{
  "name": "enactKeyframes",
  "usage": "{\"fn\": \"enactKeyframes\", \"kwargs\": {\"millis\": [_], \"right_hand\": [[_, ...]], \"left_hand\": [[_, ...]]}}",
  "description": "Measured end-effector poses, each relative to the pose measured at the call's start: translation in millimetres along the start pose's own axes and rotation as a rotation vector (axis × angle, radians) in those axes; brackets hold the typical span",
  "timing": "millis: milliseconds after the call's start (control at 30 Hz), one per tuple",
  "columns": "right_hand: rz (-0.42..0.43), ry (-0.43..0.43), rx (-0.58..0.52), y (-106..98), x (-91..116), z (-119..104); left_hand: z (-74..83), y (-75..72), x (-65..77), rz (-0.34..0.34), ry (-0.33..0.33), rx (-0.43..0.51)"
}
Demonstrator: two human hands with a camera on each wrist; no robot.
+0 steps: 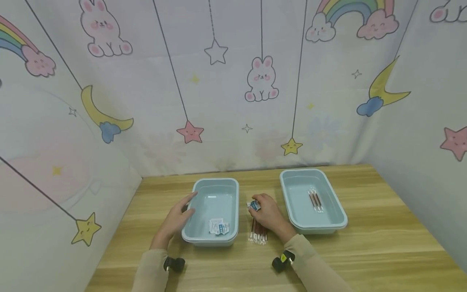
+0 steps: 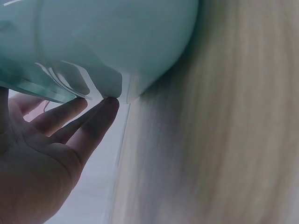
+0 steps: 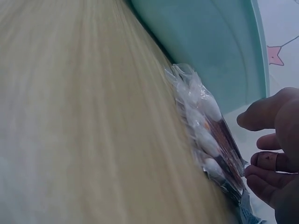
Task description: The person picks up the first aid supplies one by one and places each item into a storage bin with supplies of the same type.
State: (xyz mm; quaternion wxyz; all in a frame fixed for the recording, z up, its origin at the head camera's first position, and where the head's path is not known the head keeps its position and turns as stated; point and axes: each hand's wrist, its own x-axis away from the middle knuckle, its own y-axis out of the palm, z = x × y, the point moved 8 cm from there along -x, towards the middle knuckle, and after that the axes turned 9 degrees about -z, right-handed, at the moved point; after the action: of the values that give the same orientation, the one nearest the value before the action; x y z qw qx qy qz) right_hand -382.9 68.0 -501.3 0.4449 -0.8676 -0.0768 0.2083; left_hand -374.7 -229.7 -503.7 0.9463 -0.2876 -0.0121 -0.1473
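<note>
**Between two pale blue basins, a right hand is at a small blue-and-white packet**

Near the middle of the tabletop, the packet sits by the right hand's thumb and fingertips, at the far end of a bundle of wrapped cotton swabs. The fingers curve around it, but in the right wrist view thumb and fingertips stand apart, so I cannot tell whether they grasp it. The swabs have brown sticks and white tips in clear wrapping; they lie side by side, their near ends pointing to the tabletop's near edge.

To the left, toward the tabletop's left edge, stands the left basin. Two more packets, one a white square, the other white with blue print, lie together inside it, by its near right corner. The left hand is at this basin's left rim, fingers extended and relaxed, fingertips touching its outer side.

To the right, close to the tabletop's back edge, stands the right basin, with a few wrapped swabs on its floor.

Both arms wear beige sleeves, with a small dark device at each wrist. Behind the back edge hangs a pale curtain printed with bunnies, stars, moons and rainbows.
</note>
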Motion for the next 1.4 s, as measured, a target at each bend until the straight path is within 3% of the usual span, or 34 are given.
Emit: {"fn": "enactKeyframes", "kwargs": {"millis": [767, 1067, 1400], "right_hand": [[-0.027, 0.004, 0.002, 4.1, 1.7, 3.4], [0.017, -0.026, 0.02, -0.2, -0.9, 1.3], [-0.026, -0.005, 0.012, 3.3, -3.9, 3.6]], "left_hand": [[0.0, 1.6, 1.4, -0.007, 0.009, 0.011], [-2.6, 1.1, -1.3, 0.008, 0.012, 0.002], [-0.9, 0.6, -1.0, 0.005, 0.003, 0.001]]}}
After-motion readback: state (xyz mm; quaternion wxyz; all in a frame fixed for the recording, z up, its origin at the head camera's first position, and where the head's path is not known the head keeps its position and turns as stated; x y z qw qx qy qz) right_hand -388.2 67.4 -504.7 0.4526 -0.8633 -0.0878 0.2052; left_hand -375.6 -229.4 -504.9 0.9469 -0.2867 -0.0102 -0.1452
